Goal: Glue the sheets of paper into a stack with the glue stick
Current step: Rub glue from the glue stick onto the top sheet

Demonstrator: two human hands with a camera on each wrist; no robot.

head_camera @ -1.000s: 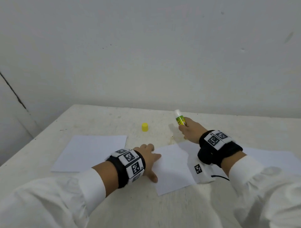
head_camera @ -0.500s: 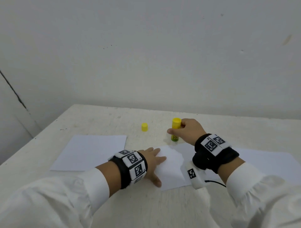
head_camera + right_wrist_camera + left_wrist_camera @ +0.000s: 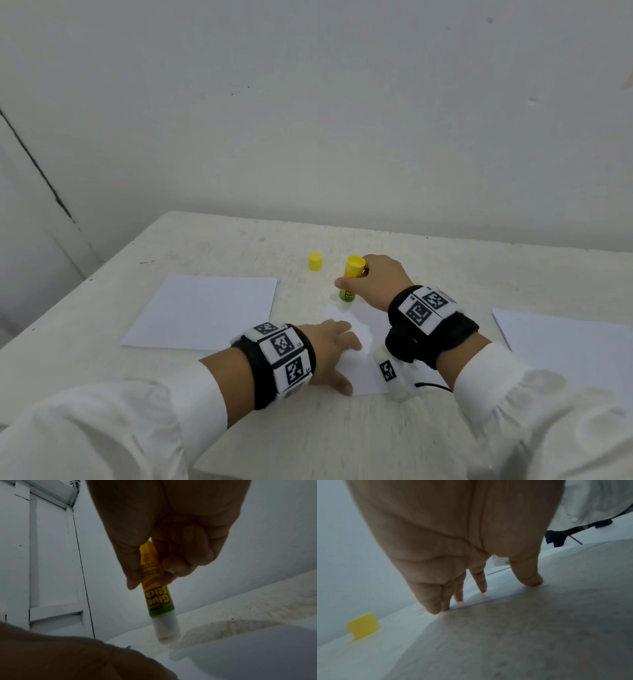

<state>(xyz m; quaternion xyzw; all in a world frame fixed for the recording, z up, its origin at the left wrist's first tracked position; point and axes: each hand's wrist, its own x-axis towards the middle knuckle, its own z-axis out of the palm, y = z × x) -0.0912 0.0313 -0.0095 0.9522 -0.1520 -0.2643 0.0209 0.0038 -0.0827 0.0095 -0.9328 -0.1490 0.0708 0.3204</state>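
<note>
My right hand [image 3: 371, 281] grips a yellow-green glue stick [image 3: 351, 282], uncapped and held upright with its white tip pointing down. In the right wrist view the glue stick [image 3: 155, 586] has its tip just above the far corner of a white sheet [image 3: 248, 654]. That middle sheet [image 3: 356, 363] lies on the table, and my left hand [image 3: 334, 349] presses its left edge with straight, spread fingers [image 3: 526, 577]. The yellow cap [image 3: 315, 262] stands apart on the table, also seen as the yellow cap [image 3: 363, 625] in the left wrist view.
A second white sheet [image 3: 205, 310] lies to the left, and a third sheet [image 3: 565, 346] to the right. The off-white table [image 3: 219, 246] ends at a plain wall behind. Its left edge drops off beside a panelled door [image 3: 51, 561].
My right hand has turned the glue stick from tip-up to tip-down and brought it nearer, over the middle sheet's far corner. The left hand has stayed pressing the sheet.
</note>
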